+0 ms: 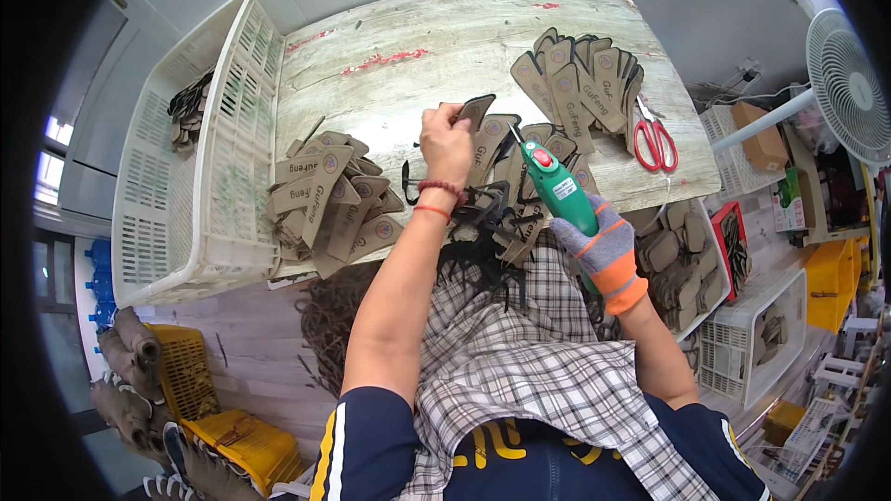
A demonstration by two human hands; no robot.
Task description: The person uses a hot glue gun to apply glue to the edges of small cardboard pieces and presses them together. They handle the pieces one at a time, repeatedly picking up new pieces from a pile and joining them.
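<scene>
My bare left hand (446,150), with beaded and red bands at its wrist, pinches a tan strip-like piece with dark edging (476,112) above the table. In a grey and orange glove, my right hand (603,250) is wrapped round a green hand-held power tool (563,187) with a red button. The tool's thin metal tip points up and left, near the held piece but apart from it. Under my hands lie several similar tan pieces (501,153), and dark strip scraps (487,223) hang over the table's front edge onto the checked cloth (520,315) on my lap.
A heap of tan pieces (334,190) lies at the table's left, and a fanned stack (585,74) at its far right. Red-handled scissors (655,144) lie beside that stack. A white crate (153,213) stands left; bins of pieces (682,260) and a fan (845,74) stand right.
</scene>
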